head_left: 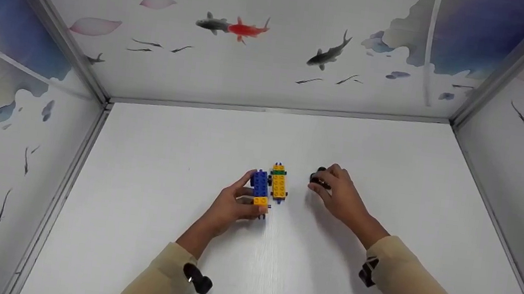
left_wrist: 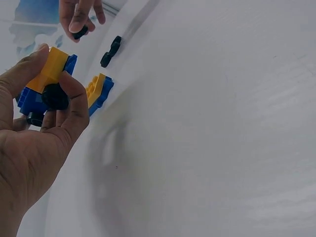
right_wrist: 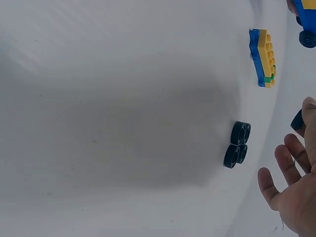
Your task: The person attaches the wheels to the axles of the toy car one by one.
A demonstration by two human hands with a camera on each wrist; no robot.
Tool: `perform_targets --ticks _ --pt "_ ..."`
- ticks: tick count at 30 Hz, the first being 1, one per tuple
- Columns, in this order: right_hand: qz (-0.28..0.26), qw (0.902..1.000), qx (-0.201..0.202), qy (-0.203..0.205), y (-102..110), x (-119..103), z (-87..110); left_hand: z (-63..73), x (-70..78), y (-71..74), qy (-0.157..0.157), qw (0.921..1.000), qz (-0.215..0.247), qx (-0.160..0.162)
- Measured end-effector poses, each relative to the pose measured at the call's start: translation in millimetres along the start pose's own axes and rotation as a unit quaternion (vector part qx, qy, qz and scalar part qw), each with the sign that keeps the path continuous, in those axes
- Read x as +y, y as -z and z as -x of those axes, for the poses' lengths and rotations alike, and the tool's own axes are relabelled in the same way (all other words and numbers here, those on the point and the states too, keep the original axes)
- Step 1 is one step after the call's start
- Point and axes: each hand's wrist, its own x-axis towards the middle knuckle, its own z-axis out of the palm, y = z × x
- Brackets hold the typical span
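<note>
My left hand [head_left: 228, 208] holds a toy car [head_left: 261, 185] of blue and yellow building bricks. In the left wrist view, the thumb and fingers grip its yellow end beside a black wheel [left_wrist: 55, 97]. A second brick chassis [head_left: 278, 182], yellow on top with a green strip and blue below, lies just right of that car; no wheels show on it. My right hand [head_left: 344, 196] pinches a small black wheel [right_wrist: 297, 121] between thumb and finger, with the other fingers spread. Several loose black wheels [right_wrist: 238, 143] lie together on the table near this hand.
A white tabletop [head_left: 129, 231] lies under both hands. Walls with painted fish, the back wall [head_left: 271, 77] among them, enclose it on the left, the far side and the right.
</note>
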Motion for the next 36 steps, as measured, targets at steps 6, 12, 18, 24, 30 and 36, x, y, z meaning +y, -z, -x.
perform_targets --ticks 6,12,18,24,30,36 --pt "0.000 1.0000 -0.001 0.010 -3.9 -5.7 0.2 1.4 1.6 -1.2 0.007 1.0000 0.000 0.005" --pt "-0.001 0.9998 -0.017 -0.001 -7.5 -11.5 0.3 2.2 2.4 -2.7 0.014 0.9998 -0.011 0.012" --pt "-0.014 0.9990 -0.036 -0.024 -8.7 -16.9 -0.3 1.1 2.3 -1.7 0.012 0.9998 -0.008 0.011" --pt "-0.026 0.9981 -0.049 -0.027 -10.5 -20.0 -1.1 -0.5 1.9 -1.3 0.018 0.9998 -0.004 0.009" --pt "-0.036 0.9978 -0.054 -0.017 -12.4 -23.6 -0.6 -0.1 2.3 -1.4 0.019 0.9998 -0.003 0.008" --pt "-0.045 0.9974 -0.056 0.004 -13.5 -28.8 -0.1 0.8 3.1 -2.0 0.013 0.9998 -0.010 0.008"
